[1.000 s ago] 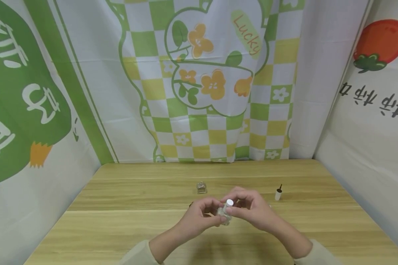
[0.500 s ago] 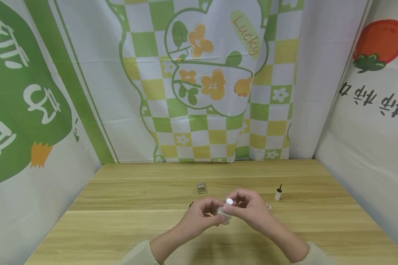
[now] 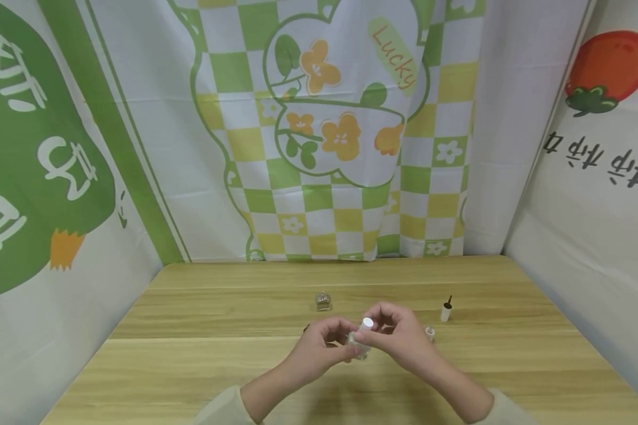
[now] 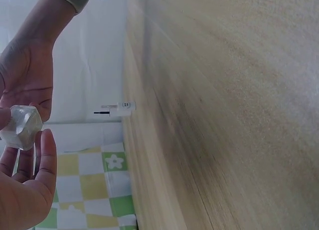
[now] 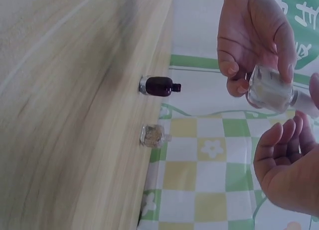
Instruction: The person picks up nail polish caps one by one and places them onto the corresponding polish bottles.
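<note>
My left hand holds a small clear glass nail polish bottle by its body, the contents whitish. Over the front of the table, my right hand pinches the bottle's white cap between thumb and fingers. The cap sits at the bottle's neck. In the left wrist view the faceted glass base of the bottle faces the camera. Whether the cap is screwed tight cannot be seen.
An uncapped glittery bottle stands farther back. A dark red bottle, also uncapped, is mostly behind my left hand in the head view. Two white brush caps, one upright with a dark brush and another, stand at right on the wooden table.
My right fingers have shifted slightly on the cap, and the right hand has turned a little. The nearer brush cap beside it has come into fuller view. My left hand stays put.
</note>
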`<state>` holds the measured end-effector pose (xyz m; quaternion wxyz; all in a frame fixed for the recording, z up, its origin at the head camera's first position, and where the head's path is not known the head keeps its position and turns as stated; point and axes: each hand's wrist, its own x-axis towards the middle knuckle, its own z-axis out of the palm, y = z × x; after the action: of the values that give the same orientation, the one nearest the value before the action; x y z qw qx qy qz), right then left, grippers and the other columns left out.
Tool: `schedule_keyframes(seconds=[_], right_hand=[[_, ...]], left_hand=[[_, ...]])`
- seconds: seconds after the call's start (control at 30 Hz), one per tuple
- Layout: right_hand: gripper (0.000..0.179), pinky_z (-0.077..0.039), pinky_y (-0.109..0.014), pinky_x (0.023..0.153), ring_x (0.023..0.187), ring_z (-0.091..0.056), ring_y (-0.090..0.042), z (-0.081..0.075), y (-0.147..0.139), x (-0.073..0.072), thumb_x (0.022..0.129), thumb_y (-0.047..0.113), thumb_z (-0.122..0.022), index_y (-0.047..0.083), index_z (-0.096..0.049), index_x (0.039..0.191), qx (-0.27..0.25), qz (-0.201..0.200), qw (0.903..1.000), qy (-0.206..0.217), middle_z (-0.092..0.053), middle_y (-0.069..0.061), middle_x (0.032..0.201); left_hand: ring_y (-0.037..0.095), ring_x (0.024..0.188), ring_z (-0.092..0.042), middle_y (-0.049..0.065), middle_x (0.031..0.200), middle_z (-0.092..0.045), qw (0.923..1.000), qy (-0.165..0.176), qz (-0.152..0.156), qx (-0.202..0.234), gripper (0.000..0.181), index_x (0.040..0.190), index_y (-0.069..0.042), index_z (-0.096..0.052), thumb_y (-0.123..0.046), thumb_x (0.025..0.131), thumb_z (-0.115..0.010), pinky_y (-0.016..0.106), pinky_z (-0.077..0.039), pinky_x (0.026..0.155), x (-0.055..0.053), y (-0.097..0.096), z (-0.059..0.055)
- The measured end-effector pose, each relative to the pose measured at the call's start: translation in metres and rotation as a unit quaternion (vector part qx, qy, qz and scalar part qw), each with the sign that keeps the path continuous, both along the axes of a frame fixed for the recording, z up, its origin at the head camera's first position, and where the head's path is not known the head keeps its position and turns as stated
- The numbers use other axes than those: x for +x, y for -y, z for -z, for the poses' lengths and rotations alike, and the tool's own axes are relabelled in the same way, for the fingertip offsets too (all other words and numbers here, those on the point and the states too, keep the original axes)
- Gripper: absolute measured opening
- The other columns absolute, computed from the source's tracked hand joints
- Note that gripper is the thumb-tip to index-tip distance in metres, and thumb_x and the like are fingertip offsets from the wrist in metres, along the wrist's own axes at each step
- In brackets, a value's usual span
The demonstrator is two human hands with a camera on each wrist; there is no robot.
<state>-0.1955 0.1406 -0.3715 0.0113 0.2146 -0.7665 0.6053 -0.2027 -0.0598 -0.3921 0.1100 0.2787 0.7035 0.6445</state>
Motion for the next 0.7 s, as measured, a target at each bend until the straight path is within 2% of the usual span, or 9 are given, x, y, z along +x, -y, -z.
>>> schedule_keyframes(seconds=[0.2,0.37,0.7], right_hand=[[0.025,-0.053,-0.03,0.069,0.081,-0.056,-0.017,0.0,-0.008,-0.003,0.084,0.009,-0.075,-0.001,-0.065,0.105,-0.009,-0.052,0.9984,-0.023,-0.06,-0.01,0.088],[0.024,-0.053,-0.03,0.069,0.082,-0.055,-0.015,0.0,-0.012,-0.006,0.087,0.005,-0.071,-0.002,-0.065,0.109,-0.024,-0.084,0.9955,-0.036,-0.061,-0.009,0.09],[0.017,-0.054,-0.034,0.071,0.084,-0.056,-0.016,0.002,-0.012,-0.007,0.089,0.007,-0.069,0.003,-0.07,0.106,-0.02,-0.101,0.9936,-0.047,-0.063,-0.01,0.097]], left_hand=[[0.016,0.083,-0.061,0.005,0.096,-0.065,1.0,-0.007,0.001,0.0,0.026,0.11,0.002,-0.063,-0.011,0.088,-0.07,0.027,-0.055,0.072,-0.001,0.001,-0.002],[0.015,0.083,-0.061,0.006,0.097,-0.065,1.0,-0.006,0.007,0.001,0.025,0.11,0.0,-0.064,-0.011,0.088,-0.07,0.027,-0.054,0.072,-0.001,0.002,-0.002],[0.015,0.082,-0.061,0.005,0.096,-0.066,0.9999,-0.001,0.005,0.013,0.026,0.109,0.002,-0.064,-0.009,0.086,-0.071,0.027,-0.055,0.072,-0.002,0.001,0.0]])
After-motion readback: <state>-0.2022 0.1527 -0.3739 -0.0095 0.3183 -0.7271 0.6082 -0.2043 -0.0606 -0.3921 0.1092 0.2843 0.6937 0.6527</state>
